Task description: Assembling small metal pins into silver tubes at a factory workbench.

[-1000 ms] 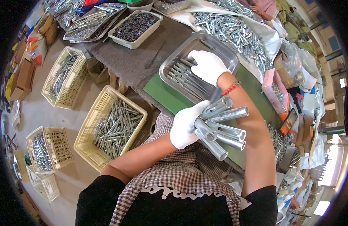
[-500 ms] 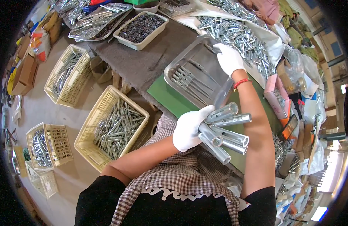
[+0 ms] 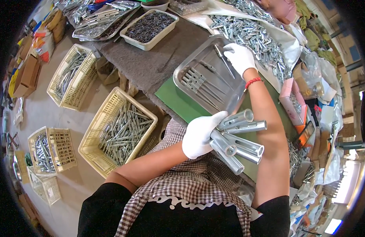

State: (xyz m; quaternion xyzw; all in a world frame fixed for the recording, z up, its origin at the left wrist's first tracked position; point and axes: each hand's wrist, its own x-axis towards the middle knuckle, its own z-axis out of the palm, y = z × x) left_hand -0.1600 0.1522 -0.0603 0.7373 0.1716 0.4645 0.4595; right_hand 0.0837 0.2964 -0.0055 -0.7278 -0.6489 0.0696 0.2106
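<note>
My left hand [image 3: 202,136], in a white glove, is closed around a loose bundle of shiny metal tubes [image 3: 245,147]. Their open ends point right; some have slots in their sides. Over the far right part of a metal tray [image 3: 182,65], my right hand [image 3: 241,59], also gloved, has its fingers bent at a slim metal rod [image 3: 226,61] and appears to pinch it. The exact contact is partly hidden by the glove. Several thin rods with flat, holed heads [image 3: 193,77] lie side by side in the tray, with another rod [image 3: 210,68] beyond them.
A green board [image 3: 172,98] lies under the tray. Loose metal parts [image 3: 249,35] are heaped beyond it. A cream tub [image 3: 176,25] of dark screws stands farther left. Yellow crates [image 3: 87,150] of metal rods sit lower left. A pink box [image 3: 288,94] stands at right.
The slim rod at my right hand has turned and now slants down into the tray, with more of it showing. My left hand keeps the tubes, shifted slightly right in view.
</note>
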